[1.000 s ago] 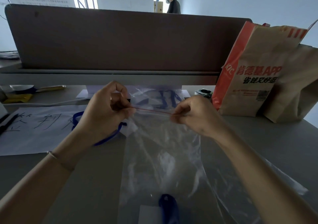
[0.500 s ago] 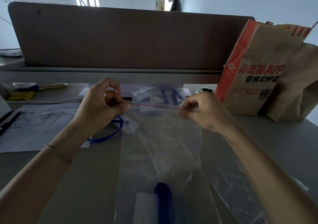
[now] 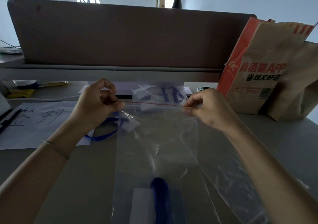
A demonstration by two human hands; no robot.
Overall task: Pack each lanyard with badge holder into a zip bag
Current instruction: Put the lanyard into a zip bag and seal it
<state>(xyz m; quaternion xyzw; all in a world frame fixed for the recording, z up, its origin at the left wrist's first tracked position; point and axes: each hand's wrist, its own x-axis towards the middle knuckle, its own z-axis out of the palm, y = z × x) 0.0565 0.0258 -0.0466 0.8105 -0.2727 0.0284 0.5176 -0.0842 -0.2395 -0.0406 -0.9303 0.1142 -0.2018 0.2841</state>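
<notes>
At centre left, the left hand (image 3: pixel 96 107) pinches one end of the zip bag (image 3: pixel 156 148)'s red seal; the right hand (image 3: pixel 206 108) pinches the other. The lanyard (image 3: pixel 160 199) lies inside, bottom centre. Sealing looks nearly finished; a loose lanyard (image 3: pixel 103 136) waits on the counter (image 3: pixel 275 137).

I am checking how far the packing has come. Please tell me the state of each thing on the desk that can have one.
Zip bag: held up by its red seal line, stretched flat between both hands; a blue lanyard inside.
Left hand: grip pinched on the seal's left end.
Right hand: grip pinched on the seal's right end.
Loose lanyard: lying unpacked.
Packed bag: lying behind.
Paper bag: upright.
</notes>
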